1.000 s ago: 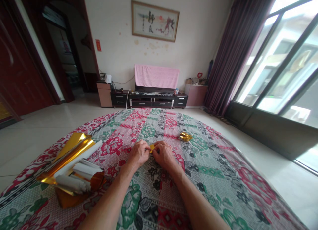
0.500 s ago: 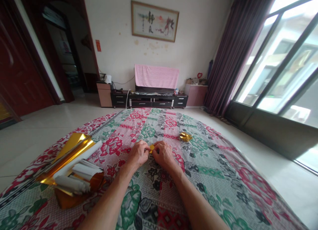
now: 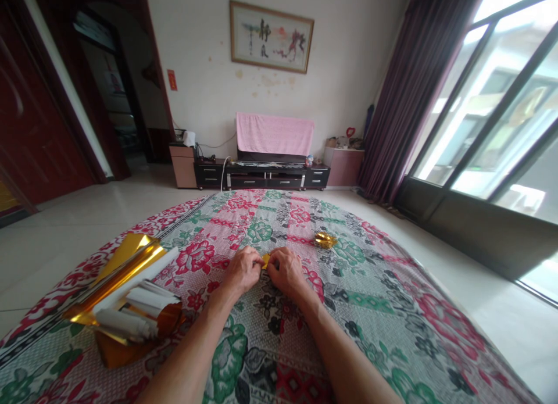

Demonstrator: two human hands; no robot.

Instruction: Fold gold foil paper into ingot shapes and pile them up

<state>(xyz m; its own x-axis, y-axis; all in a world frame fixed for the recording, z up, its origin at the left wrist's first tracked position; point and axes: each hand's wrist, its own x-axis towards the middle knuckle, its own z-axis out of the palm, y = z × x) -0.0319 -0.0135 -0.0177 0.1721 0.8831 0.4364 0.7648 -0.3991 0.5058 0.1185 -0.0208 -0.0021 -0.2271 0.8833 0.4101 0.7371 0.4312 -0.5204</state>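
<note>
Between my two hands is a small piece of gold foil paper (image 3: 265, 261), just above or on the patterned cloth. My left hand (image 3: 244, 269) pinches its left side with thumb and fingertips. From the other side, my right hand (image 3: 285, 270) closes over its right part and hides much of it. Beyond my right hand lies a shiny folded gold foil piece (image 3: 325, 240). Over to the left, a stack of gold foil sheets (image 3: 139, 263) rests on the cloth, partly rolled, with white undersides showing.
A flowered red, green and grey cloth (image 3: 366, 334) covers the round table. Curled white-backed foil pieces (image 3: 148, 299) lie by the sheets at left. Past the far edge stand a low black cabinet (image 3: 265, 177) and a television under a pink towel (image 3: 274, 133).
My fingers stay closed on the small gold piece in the same place. Only a very slight shift of the fingers around it shows.
</note>
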